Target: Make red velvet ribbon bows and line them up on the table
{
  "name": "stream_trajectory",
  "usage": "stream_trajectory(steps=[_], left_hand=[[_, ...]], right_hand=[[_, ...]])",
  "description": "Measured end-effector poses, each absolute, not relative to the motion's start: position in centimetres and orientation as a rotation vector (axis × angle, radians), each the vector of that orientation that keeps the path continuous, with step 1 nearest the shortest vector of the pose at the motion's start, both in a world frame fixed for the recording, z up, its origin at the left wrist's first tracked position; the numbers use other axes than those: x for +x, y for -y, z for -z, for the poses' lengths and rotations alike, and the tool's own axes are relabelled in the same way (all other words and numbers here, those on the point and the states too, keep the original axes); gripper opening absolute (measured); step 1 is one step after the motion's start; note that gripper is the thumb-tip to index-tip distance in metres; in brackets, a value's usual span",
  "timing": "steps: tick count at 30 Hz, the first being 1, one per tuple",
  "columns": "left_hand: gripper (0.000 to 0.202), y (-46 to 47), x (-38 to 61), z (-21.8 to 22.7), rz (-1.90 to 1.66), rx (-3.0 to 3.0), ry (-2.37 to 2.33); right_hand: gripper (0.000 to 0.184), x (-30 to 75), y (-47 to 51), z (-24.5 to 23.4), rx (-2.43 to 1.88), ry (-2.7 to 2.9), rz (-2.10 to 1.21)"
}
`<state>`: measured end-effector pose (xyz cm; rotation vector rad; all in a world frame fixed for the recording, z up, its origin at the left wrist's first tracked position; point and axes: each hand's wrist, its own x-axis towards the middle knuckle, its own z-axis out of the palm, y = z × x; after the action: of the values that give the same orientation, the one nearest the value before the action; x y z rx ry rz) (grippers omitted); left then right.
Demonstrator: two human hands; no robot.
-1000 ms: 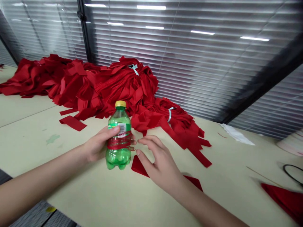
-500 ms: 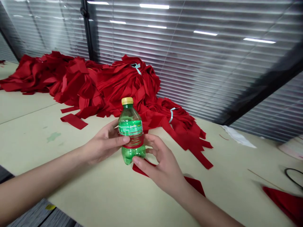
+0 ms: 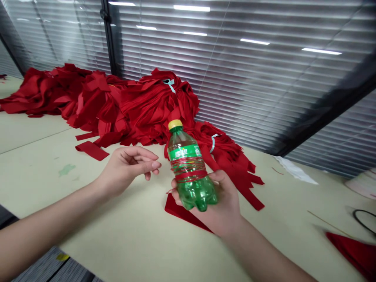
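My right hand (image 3: 225,199) holds a small green plastic Sprite bottle (image 3: 192,168) with a yellow cap from below and the side. The bottle tilts, its cap leaning up and left. Red thread (image 3: 190,175) is wound around its middle, below the green label. To its left, apart from the bottle, my left hand (image 3: 132,168) is closed, thumb and fingertips pressed together. Whether anything thin is pinched there I cannot make out. Under my right hand lies a red fabric piece (image 3: 182,213), partly covered.
A long heap of red fabric strips (image 3: 96,98) runs along the back of the pale table (image 3: 117,243), against window blinds (image 3: 249,78). Pale ties (image 3: 214,143) bind some bundles. At the right are a white scrap (image 3: 295,170), a black loop (image 3: 362,219) and red cloth (image 3: 352,250).
My left hand has let go of the bottle and drawn slightly left. The right hand has moved the bottle right, turned its label and tilted it more.
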<state>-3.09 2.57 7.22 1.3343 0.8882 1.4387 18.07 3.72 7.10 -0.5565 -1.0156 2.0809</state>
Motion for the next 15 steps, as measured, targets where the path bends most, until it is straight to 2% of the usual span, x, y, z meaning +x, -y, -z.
stream_trajectory(steps=[5, 11, 15], left_hand=[[0.014, -2.6, -2.8, -7.0, -1.372, 1.449, -0.923], [0.021, -1.7, -2.3, -6.3, -1.406, 1.674, -0.956], [0.006, -1.1, -1.9, -6.1, -1.473, 1.798, -0.970]], right_hand=[[0.044, 18.1, -3.8, -6.5, -0.509, 0.883, -2.278], [0.041, 17.8, -3.5, -6.1, -0.567, 1.087, -2.168], [0.035, 17.6, -3.4, -6.1, -0.649, 1.126, -2.071]])
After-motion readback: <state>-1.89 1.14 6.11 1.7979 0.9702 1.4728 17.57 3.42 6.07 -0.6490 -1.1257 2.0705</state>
